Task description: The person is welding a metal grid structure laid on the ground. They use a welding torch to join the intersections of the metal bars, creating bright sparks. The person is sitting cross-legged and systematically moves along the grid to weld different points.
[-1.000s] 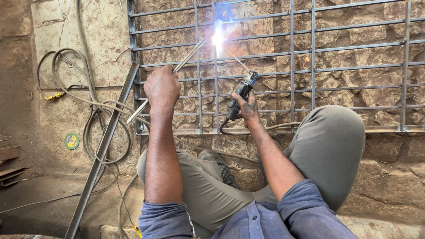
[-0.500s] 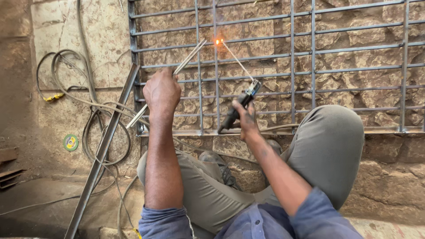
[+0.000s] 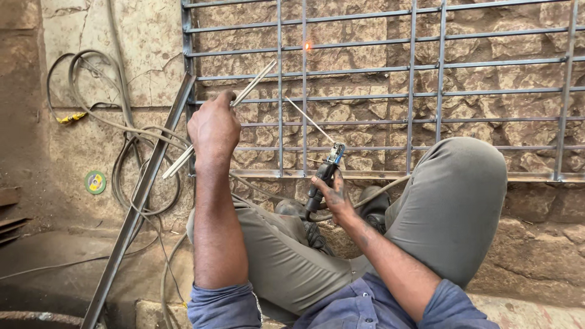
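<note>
The left hand (image 3: 213,128) is closed around a few spare welding rods (image 3: 222,119), knuckles up, arm stretched straight out from the blue sleeve; the rods slant from low left to upper right across the metal grille (image 3: 426,91) — probably kept there to be within easy reach, though whether the hand also steadies the grille I cannot tell. The right hand (image 3: 332,195) grips the dark handle of an electrode holder (image 3: 323,176), fingers wrapped tight, wrist bent so the holder points up and left; a thin electrode (image 3: 309,120) runs from its clamp toward the bars, its tip ending short of them. Higher on a vertical bar an orange spot (image 3: 306,45) glows — apart from the electrode tip. The grille leans against a rough stone wall (image 3: 518,201); cables (image 3: 122,152) coil at the left beside a slanted steel bar (image 3: 143,195) and a small green disc (image 3: 95,181).
</note>
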